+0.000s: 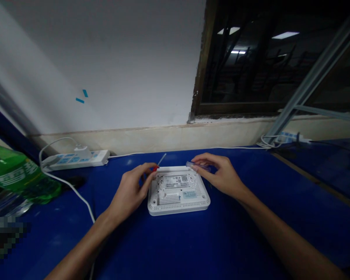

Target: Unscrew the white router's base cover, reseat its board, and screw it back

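Observation:
A white router lies on the blue table with its vented, labelled underside facing up. At its far left corner, my left hand pinches a thin screwdriver shaft with a red part at the fingers. The shaft points up and to the right. Over the router's far right corner, my right hand is closed on a clear, purplish handle, held roughly level. My fingers cover part of both pieces, which are apart from each other.
A white power strip with a plug and cable is at the left. Beside it lies a green bottle. Another power strip and coiled cable sit far right, near a metal strut. The wall borders the table's back.

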